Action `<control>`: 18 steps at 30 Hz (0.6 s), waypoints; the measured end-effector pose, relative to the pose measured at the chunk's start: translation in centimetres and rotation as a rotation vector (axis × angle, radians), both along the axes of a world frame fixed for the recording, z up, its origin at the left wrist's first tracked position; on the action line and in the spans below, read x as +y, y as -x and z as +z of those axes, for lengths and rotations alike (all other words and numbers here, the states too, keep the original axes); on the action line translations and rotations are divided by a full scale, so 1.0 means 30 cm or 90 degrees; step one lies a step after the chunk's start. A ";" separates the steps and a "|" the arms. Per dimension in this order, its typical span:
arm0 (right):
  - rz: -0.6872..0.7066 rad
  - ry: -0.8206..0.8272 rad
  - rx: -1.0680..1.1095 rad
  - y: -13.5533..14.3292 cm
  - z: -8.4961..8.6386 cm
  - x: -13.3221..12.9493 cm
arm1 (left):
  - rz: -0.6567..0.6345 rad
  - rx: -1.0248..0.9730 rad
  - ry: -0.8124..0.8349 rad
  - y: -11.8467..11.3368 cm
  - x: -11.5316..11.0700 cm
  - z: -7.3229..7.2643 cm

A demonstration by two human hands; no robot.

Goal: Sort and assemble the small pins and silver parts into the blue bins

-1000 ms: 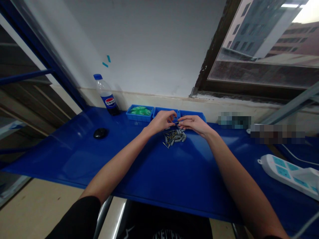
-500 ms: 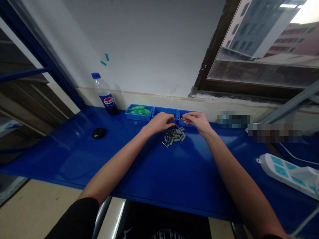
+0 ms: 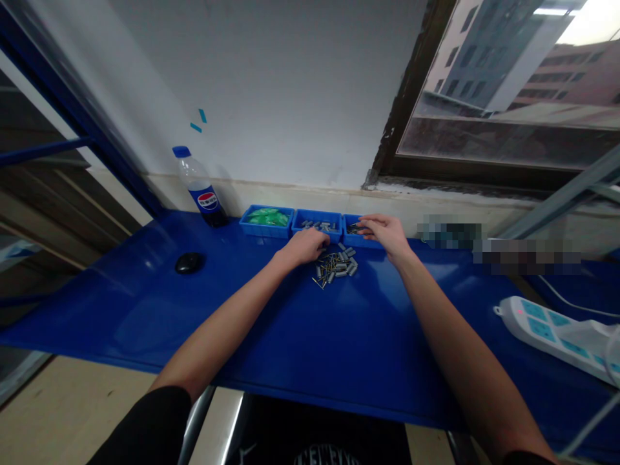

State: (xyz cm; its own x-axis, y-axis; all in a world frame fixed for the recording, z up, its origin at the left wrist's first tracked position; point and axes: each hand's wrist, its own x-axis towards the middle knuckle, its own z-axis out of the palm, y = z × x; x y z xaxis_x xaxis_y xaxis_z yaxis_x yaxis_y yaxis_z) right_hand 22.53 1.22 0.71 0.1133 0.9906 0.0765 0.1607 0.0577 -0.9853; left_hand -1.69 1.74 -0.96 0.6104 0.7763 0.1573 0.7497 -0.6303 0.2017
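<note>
A pile of brass-coloured screws and grey cylindrical sleeves [image 3: 341, 265] lies on the blue table. At the pile's upper left edge is my left hand [image 3: 306, 246], its fingers curled down and pressed together; anything between the fingertips is hidden. My right hand [image 3: 387, 234] hovers over the right blue bin [image 3: 372, 243], with its fingers slightly apart and no item visible between them. Dark, thin screws [image 3: 354, 228] show inside that bin beside my fingertips. Grey sleeves [image 3: 325, 226] lie in the middle blue bin [image 3: 296, 226], just beyond my left hand.
A left blue bin [image 3: 265, 230] holds green packets [image 3: 267, 217]. Further left stand a cola bottle [image 3: 206, 199] and a black computer mouse [image 3: 188, 262]. A white power strip [image 3: 547, 329] lies at the right. Behind the bins is a wall with a window [image 3: 498, 142].
My left hand has moved down and left, from before the middle bin to the pile's edge, uncovering that bin's sleeves. My right hand, which held a screw, no longer shows it.
</note>
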 end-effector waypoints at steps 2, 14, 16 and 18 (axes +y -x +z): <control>0.006 0.000 0.000 0.003 0.001 -0.002 | -0.035 -0.003 0.003 -0.002 -0.003 0.007; 0.083 0.046 -0.026 0.020 -0.003 -0.019 | -0.103 -0.285 0.107 -0.028 -0.030 0.087; 0.108 0.057 -0.032 0.023 -0.004 -0.020 | -0.102 -0.354 0.139 -0.031 -0.029 0.085; 0.136 0.064 -0.043 0.026 -0.003 -0.023 | -0.097 -0.419 0.164 -0.034 -0.026 0.083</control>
